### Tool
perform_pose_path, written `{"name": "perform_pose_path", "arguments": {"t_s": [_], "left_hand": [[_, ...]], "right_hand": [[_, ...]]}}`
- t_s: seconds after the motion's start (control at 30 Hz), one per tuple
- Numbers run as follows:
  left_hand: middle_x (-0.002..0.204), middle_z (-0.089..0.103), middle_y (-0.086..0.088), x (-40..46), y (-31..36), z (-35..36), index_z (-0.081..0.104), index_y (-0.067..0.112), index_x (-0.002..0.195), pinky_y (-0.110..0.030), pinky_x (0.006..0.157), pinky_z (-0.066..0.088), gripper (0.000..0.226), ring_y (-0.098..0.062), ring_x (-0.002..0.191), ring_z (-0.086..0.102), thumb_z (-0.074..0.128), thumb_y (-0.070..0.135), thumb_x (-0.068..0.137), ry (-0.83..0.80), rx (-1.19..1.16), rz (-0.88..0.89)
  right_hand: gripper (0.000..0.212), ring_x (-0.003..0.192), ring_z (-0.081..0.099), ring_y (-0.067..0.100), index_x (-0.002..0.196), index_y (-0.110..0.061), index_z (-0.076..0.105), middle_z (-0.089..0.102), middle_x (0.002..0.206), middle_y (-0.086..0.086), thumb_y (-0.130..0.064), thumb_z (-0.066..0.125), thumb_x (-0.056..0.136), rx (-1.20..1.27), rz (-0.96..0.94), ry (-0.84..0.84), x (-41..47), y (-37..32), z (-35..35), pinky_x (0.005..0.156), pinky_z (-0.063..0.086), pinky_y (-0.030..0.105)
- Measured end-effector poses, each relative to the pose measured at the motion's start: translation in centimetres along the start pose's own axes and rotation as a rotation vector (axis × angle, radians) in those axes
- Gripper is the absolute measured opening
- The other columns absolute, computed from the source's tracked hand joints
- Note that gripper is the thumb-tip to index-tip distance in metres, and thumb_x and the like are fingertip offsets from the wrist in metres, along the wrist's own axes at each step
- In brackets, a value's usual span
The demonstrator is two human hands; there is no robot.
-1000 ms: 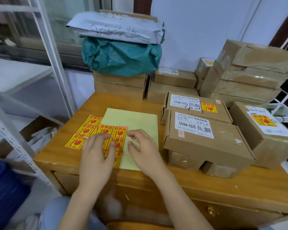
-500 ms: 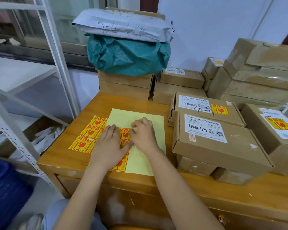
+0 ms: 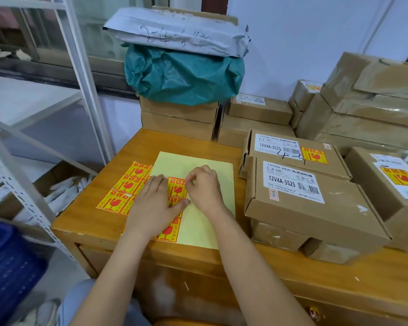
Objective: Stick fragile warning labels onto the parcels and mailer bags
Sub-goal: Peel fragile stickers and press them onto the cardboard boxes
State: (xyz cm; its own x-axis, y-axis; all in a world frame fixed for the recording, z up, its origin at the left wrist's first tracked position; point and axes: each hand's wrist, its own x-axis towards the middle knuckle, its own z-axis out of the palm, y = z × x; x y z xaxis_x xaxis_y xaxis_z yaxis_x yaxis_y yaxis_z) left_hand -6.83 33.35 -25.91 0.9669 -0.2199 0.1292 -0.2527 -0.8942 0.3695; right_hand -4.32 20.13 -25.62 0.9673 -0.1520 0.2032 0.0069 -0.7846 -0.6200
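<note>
a single head-worn camera is looking forward and steeply down from above the person's forearms, sitting close over the table (image 3: 99, 215), its wide-angle lens taking in stacked boxes (image 3: 316, 201) and the wall behind.

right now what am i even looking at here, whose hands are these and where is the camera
The camera sits on a person's head and looks down, so you see their own two bare arms. There is no machine.

They work at an orange-brown wooden desk. On it lies a pale yellow backing sheet with red-and-yellow fragile stickers. The left hand rests flat on the stickers, steadying the sheet. The right hand has its fingers curled at the corner of one sticker, apparently picking at it to peel it off.

To the right are brown cardboard parcels. The nearest one has a white printed label but no fragile sticker showing; the one behind it already has one. Further back, a crumpled green mailer bag sits on stacked boxes.
</note>
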Motion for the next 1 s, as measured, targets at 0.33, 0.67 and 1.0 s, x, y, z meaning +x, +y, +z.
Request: {"name": "perform_pose_path", "arguments": {"t_s": [0.33,0.67,1.0], "left_hand": [[0.159,0.017,0.000,0.0,0.2,-0.3,0.019,0.014,0.151,-0.032,0.116,0.016,0.085,-0.016,0.147,0.009,0.041,0.065,0.088,-0.006,0.010,-0.011],[0.158,0.020,0.001,-0.1,0.2,-0.3,0.022,0.014,0.151,-0.032,0.115,0.019,0.085,-0.016,0.146,0.012,0.045,0.065,0.086,0.006,-0.025,-0.015],[0.151,0.033,-0.001,-0.1,0.0,-0.6,0.031,0.015,0.146,-0.036,0.109,0.031,0.077,-0.019,0.139,0.028,0.056,0.055,0.086,0.072,-0.266,-0.057]], "right_hand": [[0.019,0.109,0.046,0.021,0.097,-0.011,0.068,0.057,0.111,0.006,-0.018,0.051,0.096,-0.033,-0.002,0.018,0.0,0.0,0.2,0.094,0.045,0.037],[0.016,0.101,0.053,0.022,0.097,-0.007,0.065,0.056,0.109,0.007,-0.013,0.050,0.096,0.034,0.014,0.098,-0.4,-0.4,-0.3,0.087,0.049,0.036],[0.013,0.094,0.056,0.017,0.092,-0.008,0.062,0.049,0.099,-0.002,-0.009,0.050,0.095,0.341,0.014,0.163,-0.5,-0.8,-0.9,0.079,0.047,0.024]]}}
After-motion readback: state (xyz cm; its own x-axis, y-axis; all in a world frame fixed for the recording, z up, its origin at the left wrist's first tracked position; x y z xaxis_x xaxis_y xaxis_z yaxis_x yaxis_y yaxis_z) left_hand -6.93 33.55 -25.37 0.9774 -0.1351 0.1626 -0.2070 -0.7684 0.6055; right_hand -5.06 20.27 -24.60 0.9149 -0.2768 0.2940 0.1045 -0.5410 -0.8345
